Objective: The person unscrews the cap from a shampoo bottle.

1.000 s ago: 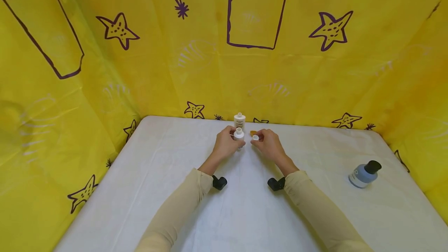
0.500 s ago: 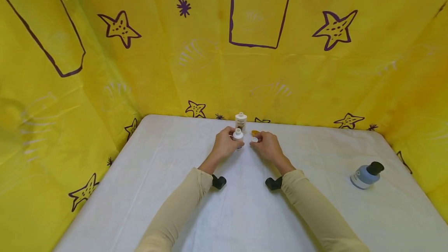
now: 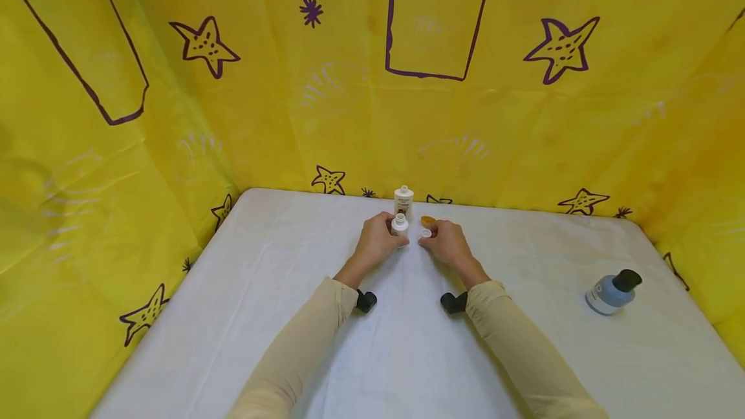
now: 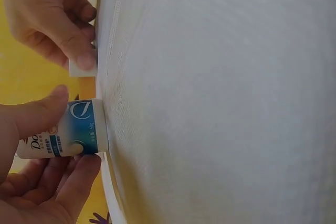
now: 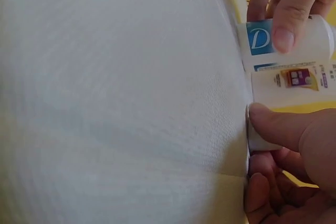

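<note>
My left hand (image 3: 375, 238) grips a small white bottle (image 3: 399, 225) whose neck is bare of a cap. The blue part of its label (image 4: 84, 127) faces the left wrist camera, and its base is down at the tabletop. Just to the right, my right hand (image 3: 451, 244) pinches a white cap (image 3: 426, 233) between thumb and fingers. That cap sits low by the table (image 5: 262, 142), its hollow side up. Behind the held bottle stands a second white bottle (image 3: 403, 200), also uncapped. An orange cap (image 3: 427, 220) lies just beyond my right fingertips.
A blue bottle (image 3: 610, 293) with a black top stands at the right of the white-covered table (image 3: 279, 264). Yellow cloth (image 3: 262, 102) with drawn starfish hangs along the back and sides. A black wrist mount (image 3: 454, 303) sits under each forearm.
My right hand has lowered the white cap slightly toward the table. My left hand keeps its grip on the small bottle with little movement. The head view has shifted a little.
</note>
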{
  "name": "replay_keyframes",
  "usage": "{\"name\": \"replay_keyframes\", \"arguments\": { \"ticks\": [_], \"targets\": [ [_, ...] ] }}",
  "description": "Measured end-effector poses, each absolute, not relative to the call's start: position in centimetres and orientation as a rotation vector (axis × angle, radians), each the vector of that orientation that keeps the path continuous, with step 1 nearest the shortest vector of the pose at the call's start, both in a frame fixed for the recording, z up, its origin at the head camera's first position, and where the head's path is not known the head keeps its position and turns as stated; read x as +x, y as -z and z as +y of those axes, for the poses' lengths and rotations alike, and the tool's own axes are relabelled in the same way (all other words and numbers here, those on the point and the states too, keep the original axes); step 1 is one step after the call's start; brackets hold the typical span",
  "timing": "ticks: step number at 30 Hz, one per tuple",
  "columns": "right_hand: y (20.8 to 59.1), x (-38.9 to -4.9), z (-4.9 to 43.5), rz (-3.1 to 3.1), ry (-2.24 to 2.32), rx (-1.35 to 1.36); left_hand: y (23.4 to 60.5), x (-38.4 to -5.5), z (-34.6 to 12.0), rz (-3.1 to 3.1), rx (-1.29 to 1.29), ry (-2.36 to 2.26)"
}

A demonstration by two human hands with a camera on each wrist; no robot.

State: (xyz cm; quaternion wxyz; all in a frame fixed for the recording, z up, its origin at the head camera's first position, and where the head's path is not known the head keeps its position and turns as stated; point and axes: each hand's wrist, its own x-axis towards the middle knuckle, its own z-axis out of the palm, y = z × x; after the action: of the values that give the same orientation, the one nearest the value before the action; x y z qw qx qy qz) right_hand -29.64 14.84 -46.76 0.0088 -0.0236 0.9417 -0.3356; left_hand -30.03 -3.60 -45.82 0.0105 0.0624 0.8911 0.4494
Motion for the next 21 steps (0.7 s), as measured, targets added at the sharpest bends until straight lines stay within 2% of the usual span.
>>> {"name": "replay_keyframes", "arguments": {
  "ticks": [21],
  "targets": [
    [46.2,-28.3,15.6,2.884,1.054,-0.047,44.3,-29.6,-5.3,2.693,0.191,-1.291]
  ]
}}
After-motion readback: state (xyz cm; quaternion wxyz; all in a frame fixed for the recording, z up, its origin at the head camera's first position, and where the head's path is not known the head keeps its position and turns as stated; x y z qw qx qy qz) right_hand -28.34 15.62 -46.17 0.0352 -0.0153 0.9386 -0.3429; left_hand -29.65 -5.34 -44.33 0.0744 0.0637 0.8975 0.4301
